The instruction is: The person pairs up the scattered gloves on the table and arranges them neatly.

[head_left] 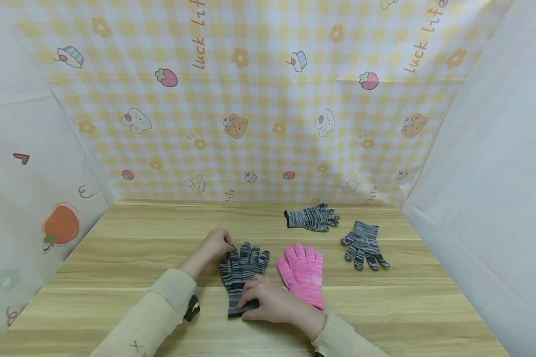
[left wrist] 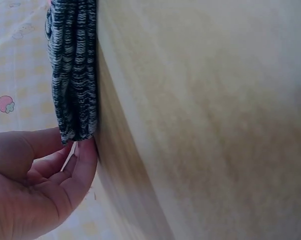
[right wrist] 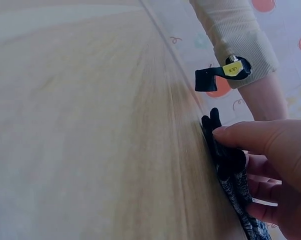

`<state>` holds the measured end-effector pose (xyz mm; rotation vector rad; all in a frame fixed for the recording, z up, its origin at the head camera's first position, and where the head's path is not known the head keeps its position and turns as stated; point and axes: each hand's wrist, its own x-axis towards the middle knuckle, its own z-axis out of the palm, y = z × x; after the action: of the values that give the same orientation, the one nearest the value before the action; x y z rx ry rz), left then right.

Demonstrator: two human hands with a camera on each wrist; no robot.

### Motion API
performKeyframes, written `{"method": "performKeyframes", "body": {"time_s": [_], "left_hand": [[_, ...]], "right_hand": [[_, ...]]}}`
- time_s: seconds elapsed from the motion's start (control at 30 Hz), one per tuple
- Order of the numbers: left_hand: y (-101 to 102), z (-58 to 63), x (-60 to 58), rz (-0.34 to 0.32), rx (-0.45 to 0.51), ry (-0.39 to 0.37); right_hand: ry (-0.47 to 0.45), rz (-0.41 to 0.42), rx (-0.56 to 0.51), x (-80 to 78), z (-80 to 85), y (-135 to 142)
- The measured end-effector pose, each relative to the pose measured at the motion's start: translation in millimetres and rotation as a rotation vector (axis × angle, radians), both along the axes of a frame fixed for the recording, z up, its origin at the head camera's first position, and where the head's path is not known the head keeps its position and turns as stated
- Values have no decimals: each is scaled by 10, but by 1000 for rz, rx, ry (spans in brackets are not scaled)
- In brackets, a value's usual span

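A dark grey striped knit glove (head_left: 243, 270) lies on the wooden table, its fingers pointing away from me and its black cuff towards me. At its upper left, my left hand (head_left: 216, 244) pinches a glove fingertip between thumb and fingers. The left wrist view shows the knit edge (left wrist: 75, 85) in several thick folds. Over the cuff end, my right hand (head_left: 270, 300) bends its fingers onto the glove, with the thumb at the black cuff (right wrist: 223, 150). Beside it lies a pink glove (head_left: 302, 275), partly covered by my right wrist.
Two lighter grey striped gloves lie farther off: one glove (head_left: 312, 218) near the back edge, another glove (head_left: 365, 245) at the right. A yellow checked cloth (head_left: 268, 99) hangs behind the table (head_left: 161, 223). White sheets (head_left: 487, 173) stand at both sides.
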<state>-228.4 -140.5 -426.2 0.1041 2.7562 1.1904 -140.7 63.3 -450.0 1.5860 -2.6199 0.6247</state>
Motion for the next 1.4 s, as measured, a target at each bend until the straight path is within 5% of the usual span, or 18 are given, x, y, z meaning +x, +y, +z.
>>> {"method": "performKeyframes", "body": {"time_s": [0.37,0.77,0.93,1.4], "left_hand": [[-22,27,-14,-94,-46,-29],[-80,-56,-88,-92,-56,33],[-46,-7,-52,-50,-63,1],[-25,16,-39,-97,-87,-46]], "right_hand": [[-21,-11,-13,3,-11,4],[-27,21,32,22,13,6],[-2,55,40,24,22,11],[-7,43,46,36,12,16]]}}
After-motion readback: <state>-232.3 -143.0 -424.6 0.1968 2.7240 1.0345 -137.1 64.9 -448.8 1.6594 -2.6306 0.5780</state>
